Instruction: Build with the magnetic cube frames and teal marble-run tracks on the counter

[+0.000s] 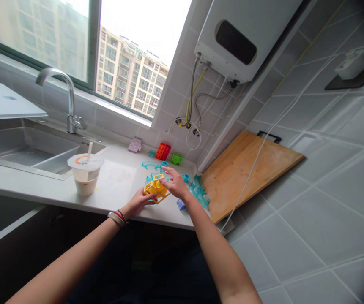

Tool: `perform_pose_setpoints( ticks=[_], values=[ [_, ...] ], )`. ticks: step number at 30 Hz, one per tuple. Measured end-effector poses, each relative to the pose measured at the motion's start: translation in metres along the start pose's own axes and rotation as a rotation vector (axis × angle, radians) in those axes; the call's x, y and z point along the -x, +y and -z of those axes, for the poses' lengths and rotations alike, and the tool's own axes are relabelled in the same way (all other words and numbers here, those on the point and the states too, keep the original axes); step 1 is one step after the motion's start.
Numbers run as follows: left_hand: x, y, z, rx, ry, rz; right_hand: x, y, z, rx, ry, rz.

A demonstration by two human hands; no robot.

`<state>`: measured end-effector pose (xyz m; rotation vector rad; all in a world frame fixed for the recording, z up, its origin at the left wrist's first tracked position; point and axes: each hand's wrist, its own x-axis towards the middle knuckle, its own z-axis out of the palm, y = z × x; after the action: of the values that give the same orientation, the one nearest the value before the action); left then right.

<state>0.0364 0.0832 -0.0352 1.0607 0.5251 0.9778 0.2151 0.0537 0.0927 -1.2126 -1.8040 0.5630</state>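
Observation:
My left hand (139,202) is closed around a yellow plastic toy block piece (156,191) with square openings, held just above the counter's front edge. Over the block's right side is my right hand (173,182), its fingers stretched out and the thumb close to the yellow frame; whether they touch I cannot tell. Behind the hands lie teal plastic pieces (150,165), partly hidden by the block and fingers. More teal track-like pieces (199,192) are heaped to the right. A blue piece (181,204) sits beside my right wrist.
A red block (162,151), a green block (176,159) and a purple piece (135,145) stand along the wall. At left are a lidded drink cup (86,177) with a straw and a sink (29,143) with a faucet (70,101). A wooden board (248,169) leans at right.

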Motion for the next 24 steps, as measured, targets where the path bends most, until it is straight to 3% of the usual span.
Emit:
perform_pose_setpoints(
  ticks=[4,7,11,16,24],
  values=[
    [0.0,-0.002,-0.001,-0.04,-0.03,-0.004,-0.012,-0.002,0.004,0.049,-0.146,-0.002],
    [0.0,-0.003,-0.001,-0.051,-0.042,-0.007,-0.02,0.004,0.005,0.051,-0.166,-0.022],
    [0.001,-0.001,-0.001,-0.044,-0.045,-0.004,-0.021,0.021,-0.001,0.035,-0.101,-0.041],
    [0.002,0.003,-0.001,-0.011,-0.024,0.002,0.0,0.039,-0.022,0.017,0.019,-0.075],
    [0.003,0.006,-0.002,0.001,-0.002,0.008,0.027,0.041,-0.03,0.0,0.059,-0.075]
  ],
)
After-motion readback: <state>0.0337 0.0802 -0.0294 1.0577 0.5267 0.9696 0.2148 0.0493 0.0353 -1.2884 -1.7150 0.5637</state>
